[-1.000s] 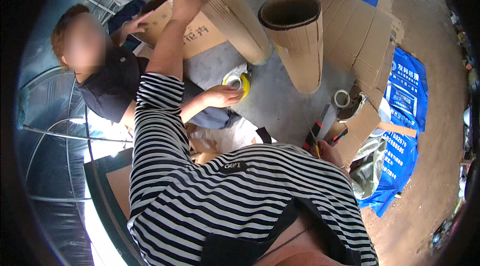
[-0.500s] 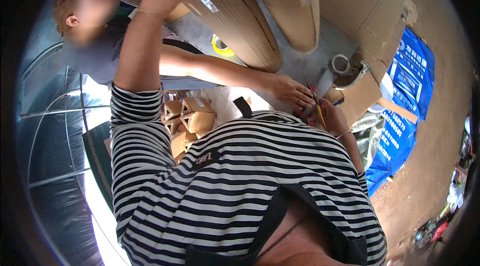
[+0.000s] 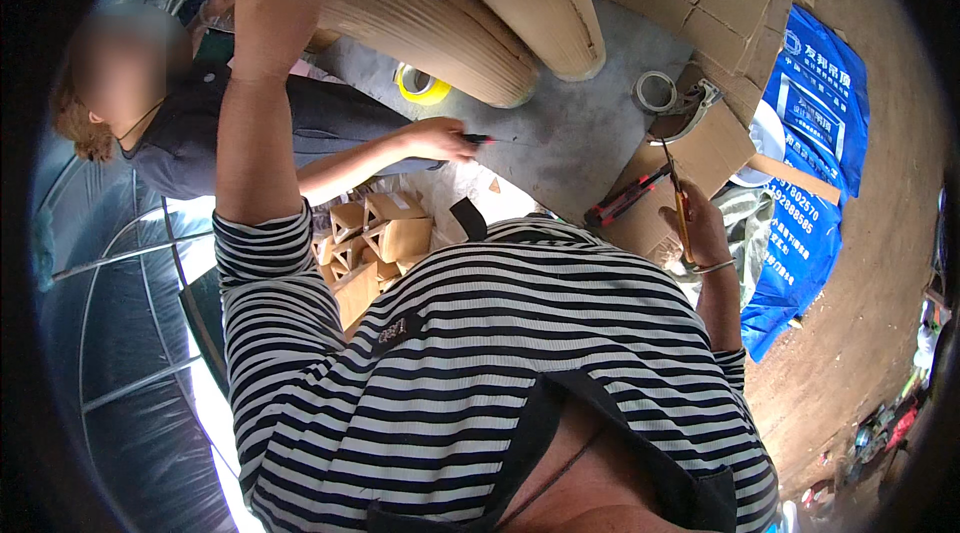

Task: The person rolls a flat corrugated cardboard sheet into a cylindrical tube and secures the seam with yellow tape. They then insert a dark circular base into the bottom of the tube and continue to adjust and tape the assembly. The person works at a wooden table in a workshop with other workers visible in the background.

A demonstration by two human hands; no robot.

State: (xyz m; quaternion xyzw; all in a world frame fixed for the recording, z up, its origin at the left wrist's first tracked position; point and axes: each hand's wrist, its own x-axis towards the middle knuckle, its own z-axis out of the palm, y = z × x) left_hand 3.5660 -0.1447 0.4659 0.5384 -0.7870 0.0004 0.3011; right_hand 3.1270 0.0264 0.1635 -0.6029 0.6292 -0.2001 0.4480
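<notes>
While the left hand [image 3: 283,3] reaches up and presses flat, fingers spread, on top of a rolled sheet of corrugated cardboard [image 3: 420,18], the right hand [image 3: 700,233] is clenched around a yellow-handled cutter [image 3: 680,208] held upright just beside a flat cardboard box [image 3: 690,148]. A red and black utility knife [image 3: 628,198] lies on that box, close to the right hand. A roll of clear tape [image 3: 655,91] and a roll of yellow tape [image 3: 420,85] sit on the grey floor [image 3: 560,133]. Across the floor a co-worker's hand [image 3: 435,140] grips a small red tool, near a pile of small folded cardboard pieces [image 3: 375,233]. A blue bag [image 3: 810,163] lies at the right
</notes>
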